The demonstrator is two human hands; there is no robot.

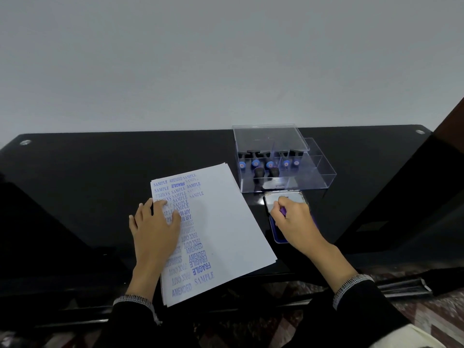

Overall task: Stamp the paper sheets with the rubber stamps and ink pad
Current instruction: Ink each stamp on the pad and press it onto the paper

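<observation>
The right hand (291, 217) curls round a stamp (283, 211), mostly hidden, over the ink pad (277, 234). I judge this is inking: press straight down, evenly, then lift without sliding. The left hand (155, 227) lies flat, fingers spread, on the sheets (226, 222), left of the grip; keep it there.

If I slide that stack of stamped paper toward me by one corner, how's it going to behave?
The paper stack would probably flex and fan out: its edges already look staggered near the bottom. It likely slides easily on the glossy black table, and the left hand lying flat on it suggests it shifts when not held.
</observation>
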